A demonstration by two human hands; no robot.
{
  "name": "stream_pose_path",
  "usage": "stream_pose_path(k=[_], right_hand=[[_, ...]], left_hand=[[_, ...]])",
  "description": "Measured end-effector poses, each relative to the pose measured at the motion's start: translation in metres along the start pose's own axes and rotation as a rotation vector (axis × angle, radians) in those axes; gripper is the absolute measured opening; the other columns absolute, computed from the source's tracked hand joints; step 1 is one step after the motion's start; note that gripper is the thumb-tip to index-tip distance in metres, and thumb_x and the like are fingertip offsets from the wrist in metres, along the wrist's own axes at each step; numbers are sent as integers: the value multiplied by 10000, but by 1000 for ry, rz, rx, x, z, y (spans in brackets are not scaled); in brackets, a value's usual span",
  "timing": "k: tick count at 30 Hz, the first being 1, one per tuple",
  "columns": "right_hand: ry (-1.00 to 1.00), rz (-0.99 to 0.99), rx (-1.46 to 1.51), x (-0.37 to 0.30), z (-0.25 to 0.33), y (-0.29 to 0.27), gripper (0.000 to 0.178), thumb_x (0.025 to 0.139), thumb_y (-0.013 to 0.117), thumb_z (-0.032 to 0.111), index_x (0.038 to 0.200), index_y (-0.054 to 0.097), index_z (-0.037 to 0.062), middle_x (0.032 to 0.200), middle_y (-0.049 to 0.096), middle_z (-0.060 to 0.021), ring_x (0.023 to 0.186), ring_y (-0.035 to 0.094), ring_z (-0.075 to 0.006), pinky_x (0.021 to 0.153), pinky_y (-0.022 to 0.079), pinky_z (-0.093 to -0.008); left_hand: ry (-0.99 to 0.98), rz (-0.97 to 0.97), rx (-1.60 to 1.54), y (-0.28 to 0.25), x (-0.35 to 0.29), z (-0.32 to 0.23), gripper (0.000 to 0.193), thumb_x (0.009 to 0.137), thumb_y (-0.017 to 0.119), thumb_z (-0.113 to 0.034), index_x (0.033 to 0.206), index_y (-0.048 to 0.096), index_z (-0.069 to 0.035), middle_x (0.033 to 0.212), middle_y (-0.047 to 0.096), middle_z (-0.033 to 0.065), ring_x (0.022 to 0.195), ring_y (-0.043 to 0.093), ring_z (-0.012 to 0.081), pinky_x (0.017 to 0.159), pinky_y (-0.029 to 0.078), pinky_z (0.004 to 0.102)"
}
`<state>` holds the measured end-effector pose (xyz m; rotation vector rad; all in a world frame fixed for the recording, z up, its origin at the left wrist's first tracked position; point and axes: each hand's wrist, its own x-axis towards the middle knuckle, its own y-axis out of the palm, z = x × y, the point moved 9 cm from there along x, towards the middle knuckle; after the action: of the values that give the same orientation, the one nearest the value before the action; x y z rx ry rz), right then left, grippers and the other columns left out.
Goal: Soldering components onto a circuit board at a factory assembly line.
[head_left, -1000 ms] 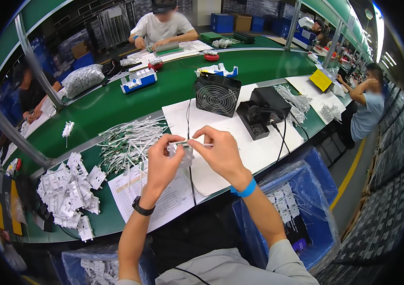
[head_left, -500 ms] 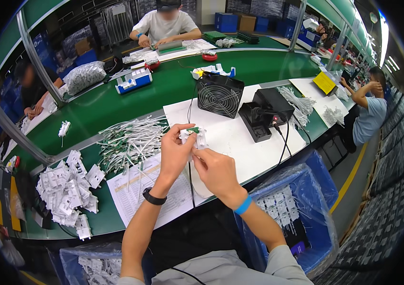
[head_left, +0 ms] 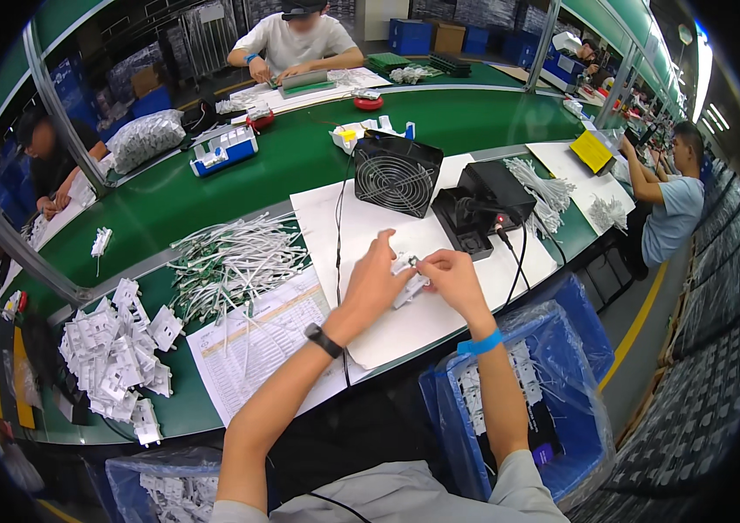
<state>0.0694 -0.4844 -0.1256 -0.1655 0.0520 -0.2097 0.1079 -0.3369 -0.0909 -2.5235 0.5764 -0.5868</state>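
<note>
Over the white board (head_left: 387, 336) on the bench, my left hand (head_left: 373, 281) closes its thumb and fingers on a small white plastic housing (head_left: 406, 295). My right hand (head_left: 452, 277) is pinched at the upper edge of the same housing, where a small dark spot shows between the fingertips. What exactly the right fingers grip there is too small to make out. A heap of similar white housings (head_left: 117, 353) lies at the left of the bench. Beside it is a bundle of white wires with green circuit boards (head_left: 229, 261), partly over a printed sheet (head_left: 256, 344).
A black fan (head_left: 398, 174) and a black device with cables (head_left: 496, 196) stand beyond my hands. Blue lined bins (head_left: 583, 410) hold white parts by the bench's front edge. Across the green conveyor (head_left: 300, 139) a person (head_left: 300, 44) works; another person (head_left: 670, 192) sits at right.
Both hands have moved right with the housing, toward the black device. My right hand has shifted from below the housing to its right side. The view has also shifted slightly.
</note>
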Motion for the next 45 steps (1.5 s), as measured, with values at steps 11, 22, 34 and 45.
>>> stream_pose_path(k=[11, 22, 34, 45], right_hand=[[-259, -755, -26, 19, 7, -102, 398, 859, 811, 164, 1013, 473, 20, 770, 615, -72, 685, 620, -144, 610, 485, -280], [-384, -617, -501, 37, 44, -109, 181, 934, 711, 137, 1007, 669, -23, 637, 613, -20, 562, 549, -93, 528, 418, -248], [-520, -719, -355, 33, 40, -97, 148, 989, 636, 123, 994, 577, -13, 701, 586, -55, 643, 565, -105, 573, 442, -292], [-483, -794, -367, 26, 38, -95, 140, 990, 630, 122, 971, 595, -12, 713, 608, -82, 613, 563, -140, 568, 446, -302]], left_hand=[[89, -219, 154, 4, -19, 10, 235, 861, 704, -89, 1065, 596, -44, 1049, 597, 129, 975, 585, 338, 832, 476, 431], [184, -70, 314, 16, -26, 2, 197, 882, 628, -55, 1036, 751, -53, 1130, 628, 118, 1033, 590, 309, 878, 474, 427], [200, -8, 410, 21, -47, -11, 459, 894, 699, -192, 1309, 608, -18, 1326, 489, 222, 1211, 466, 366, 999, 413, 442], [241, -34, 439, 22, -47, -11, 459, 892, 708, -199, 1302, 612, -17, 1301, 501, 207, 1171, 484, 351, 969, 430, 423]])
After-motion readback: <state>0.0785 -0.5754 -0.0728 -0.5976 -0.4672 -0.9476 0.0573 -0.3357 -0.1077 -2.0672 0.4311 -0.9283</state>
